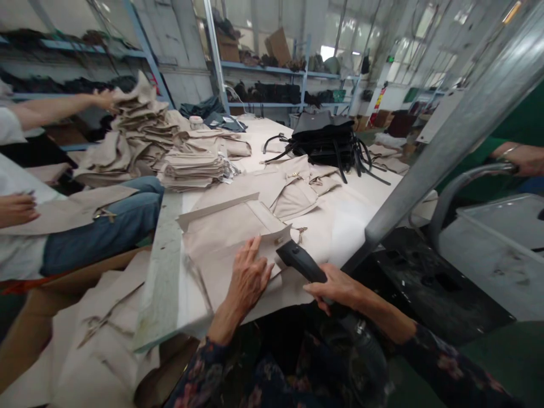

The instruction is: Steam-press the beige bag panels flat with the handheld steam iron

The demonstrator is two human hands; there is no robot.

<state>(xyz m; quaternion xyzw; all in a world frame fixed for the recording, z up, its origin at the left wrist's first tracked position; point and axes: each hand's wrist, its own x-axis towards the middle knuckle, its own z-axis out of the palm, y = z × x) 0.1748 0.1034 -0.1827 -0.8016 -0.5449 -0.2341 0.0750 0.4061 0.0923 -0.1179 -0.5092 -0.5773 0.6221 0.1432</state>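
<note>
- At far left, a seated co-worker's hand (pixel 19 209) rests at a beige piece (pixel 85 209) spread over denim-clad legs; its grip is unclear.
- Near left, more beige pieces (pixel 97 340) fill a cardboard box (pixel 29 328) beside the worktable (pixel 266 124).
- Farther back on the left, a hand (pixel 104 100) reaches from a white sleeve to a tall, uneven heap of beige material (pixel 142 127).
- Just right of the heap, a neat stack of beige panels (pixel 193 170) sits on the table.
- Near center, a beige panel (pixel 221 226) lies on the table's near edge, a narrow flap raised along it.
- The wearer's left hand (pixel 249 272) lies palm down on that panel, fingers extended, gripping nothing.
- A black handheld tool (pixel 304 260) meets the flap's right end with its tip.
- Far right of center, black bags (pixel 323 136) are piled with straps trailing.
- The wearer's right hand (pixel 338 286), below a floral sleeve, is wrapped firmly around the tool's handle.
- At right, a slanting metal post (pixel 446 136) crosses before a pale bin (pixel 493 243).
</note>
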